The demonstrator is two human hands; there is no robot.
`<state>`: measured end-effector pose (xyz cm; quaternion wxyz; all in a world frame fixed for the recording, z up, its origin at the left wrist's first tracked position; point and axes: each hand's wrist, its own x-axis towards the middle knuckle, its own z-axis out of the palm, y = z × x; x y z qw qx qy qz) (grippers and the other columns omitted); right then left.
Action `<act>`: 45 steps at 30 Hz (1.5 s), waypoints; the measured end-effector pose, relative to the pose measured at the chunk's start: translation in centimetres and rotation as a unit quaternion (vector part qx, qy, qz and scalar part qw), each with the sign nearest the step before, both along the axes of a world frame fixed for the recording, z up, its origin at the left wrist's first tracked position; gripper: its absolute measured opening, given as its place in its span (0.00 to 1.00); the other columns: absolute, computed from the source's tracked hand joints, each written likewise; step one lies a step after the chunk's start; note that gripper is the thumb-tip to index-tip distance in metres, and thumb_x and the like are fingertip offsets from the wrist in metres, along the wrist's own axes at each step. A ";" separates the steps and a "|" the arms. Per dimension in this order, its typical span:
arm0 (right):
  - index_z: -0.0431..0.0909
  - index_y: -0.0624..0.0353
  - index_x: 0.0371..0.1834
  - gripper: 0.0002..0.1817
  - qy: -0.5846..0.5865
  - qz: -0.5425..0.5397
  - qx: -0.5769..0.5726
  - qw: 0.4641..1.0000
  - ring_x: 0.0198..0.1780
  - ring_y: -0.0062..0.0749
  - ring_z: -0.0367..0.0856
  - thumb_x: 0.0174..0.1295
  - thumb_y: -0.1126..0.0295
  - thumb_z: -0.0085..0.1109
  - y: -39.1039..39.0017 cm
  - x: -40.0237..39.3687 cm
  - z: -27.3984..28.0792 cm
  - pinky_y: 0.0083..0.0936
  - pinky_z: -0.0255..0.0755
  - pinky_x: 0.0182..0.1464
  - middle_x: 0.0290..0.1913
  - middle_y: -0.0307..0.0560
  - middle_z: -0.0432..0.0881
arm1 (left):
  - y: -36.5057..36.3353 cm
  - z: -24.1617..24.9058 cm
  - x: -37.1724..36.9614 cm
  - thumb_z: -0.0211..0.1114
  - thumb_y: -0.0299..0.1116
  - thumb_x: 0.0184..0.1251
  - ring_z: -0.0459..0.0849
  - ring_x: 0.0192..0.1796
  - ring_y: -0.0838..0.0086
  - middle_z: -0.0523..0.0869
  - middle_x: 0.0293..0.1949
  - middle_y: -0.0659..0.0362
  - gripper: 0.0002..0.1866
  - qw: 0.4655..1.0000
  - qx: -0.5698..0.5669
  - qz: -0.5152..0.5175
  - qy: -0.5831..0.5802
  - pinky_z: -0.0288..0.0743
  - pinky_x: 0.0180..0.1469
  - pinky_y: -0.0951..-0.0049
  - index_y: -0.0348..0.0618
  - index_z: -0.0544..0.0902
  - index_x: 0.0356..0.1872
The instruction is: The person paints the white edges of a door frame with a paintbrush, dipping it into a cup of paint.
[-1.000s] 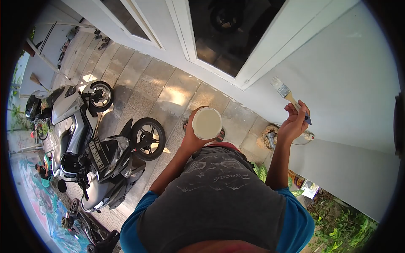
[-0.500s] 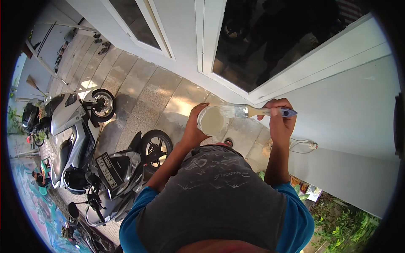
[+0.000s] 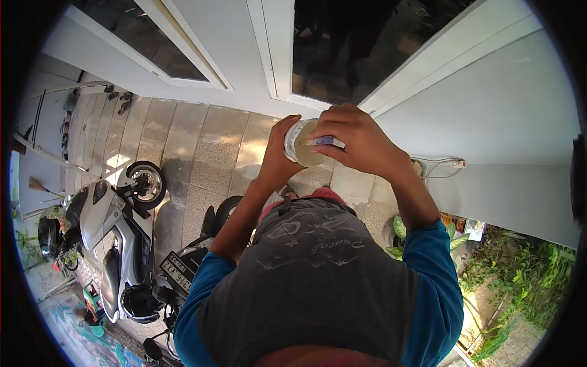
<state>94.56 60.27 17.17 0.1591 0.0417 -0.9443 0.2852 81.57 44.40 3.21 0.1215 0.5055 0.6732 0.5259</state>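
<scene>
My left hand (image 3: pixel 279 151) is wrapped round a clear plastic cup (image 3: pixel 292 136) of pale, cream-white paint (image 3: pixel 315 158). Over the cup's mouth, my right hand (image 3: pixel 354 137) grips a paintbrush (image 3: pixel 327 141) by its handle. The purple-blue end of the handle points up toward me. The brush's bristles are down inside the cup and cannot be made out. Both hands are held in front of my body, close to the white wall and the window frame.
A white-framed window (image 3: pixel 367 49) and a pale wall (image 3: pixel 489 128) stand ahead and to the right. A cable with a socket (image 3: pixel 457 163) hangs low on the wall. Parked motorcycles (image 3: pixel 116 238) fill the left side. Plants (image 3: pixel 520 275) grow at lower right.
The paintbrush has gone from lying level at the cup's rim to bristles-down inside it. My right hand has moved left, over the cup. The view has shifted slightly.
</scene>
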 end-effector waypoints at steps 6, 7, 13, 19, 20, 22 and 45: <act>0.87 0.54 0.40 0.13 -0.006 -0.010 0.039 0.999 0.45 0.42 0.83 0.53 0.65 0.76 0.8 1.9 0.2 0.38 0.77 0.54 0.41 0.43 0.87 | 1.2 0.5 2.1 0.87 0.36 0.41 0.76 0.66 0.57 0.73 0.65 0.49 0.52 1.000 0.014 -0.002 -0.004 0.73 0.66 0.59 0.42 0.65 0.69; 0.87 0.54 0.40 0.13 -0.006 -0.013 0.058 0.998 0.46 0.41 0.83 0.52 0.64 0.76 0.8 2.3 0.4 0.38 0.76 0.55 0.41 0.42 0.87 | 1.4 0.7 2.6 0.87 0.36 0.41 0.76 0.67 0.57 0.73 0.65 0.49 0.52 1.000 0.014 0.001 -0.005 0.73 0.66 0.59 0.42 0.65 0.69; 0.88 0.55 0.38 0.13 -0.014 -0.012 0.083 0.996 0.43 0.39 0.82 0.51 0.65 0.77 1.8 5.7 1.0 0.35 0.75 0.53 0.39 0.42 0.88 | 2.5 0.8 5.9 0.86 0.35 0.41 0.75 0.67 0.57 0.74 0.65 0.49 0.51 1.000 0.018 -0.011 -0.019 0.72 0.67 0.59 0.42 0.66 0.69; 0.87 0.56 0.37 0.13 0.006 -0.082 0.002 0.997 0.35 0.35 0.80 0.50 0.67 0.79 3.3 9.7 1.7 0.31 0.73 0.43 0.33 0.43 0.85 | 3.7 0.4 9.0 0.84 0.30 0.40 0.70 0.70 0.53 0.70 0.67 0.48 0.50 0.997 0.012 -0.022 -0.073 0.66 0.71 0.58 0.43 0.66 0.69; 0.87 0.57 0.37 0.13 0.010 -0.125 -0.040 0.991 0.34 0.34 0.79 0.50 0.68 0.80 3.4 10.5 2.0 0.29 0.72 0.40 0.32 0.44 0.85 | 3.9 0.2 9.4 0.83 0.29 0.40 0.70 0.69 0.52 0.70 0.67 0.48 0.50 0.997 0.009 -0.013 -0.073 0.65 0.71 0.58 0.43 0.66 0.69; 0.87 0.58 0.37 0.13 0.026 -0.145 -0.060 0.987 0.33 0.33 0.79 0.51 0.69 0.80 3.7 12.1 1.8 0.28 0.72 0.38 0.31 0.44 0.84 | 4.3 -0.4 10.3 0.83 0.28 0.39 0.70 0.69 0.52 0.71 0.66 0.47 0.49 0.997 0.009 -0.007 -0.078 0.65 0.71 0.58 0.42 0.66 0.69; 0.86 0.64 0.37 0.10 0.133 -0.302 -0.143 0.933 0.28 0.25 0.81 0.55 0.72 0.76 4.0 20.6 -0.1 0.22 0.73 0.32 0.29 0.46 0.85 | 8.5 -0.8 16.2 0.84 0.31 0.41 0.70 0.69 0.53 0.71 0.65 0.49 0.49 0.992 0.008 -0.077 -0.097 0.65 0.71 0.57 0.43 0.66 0.69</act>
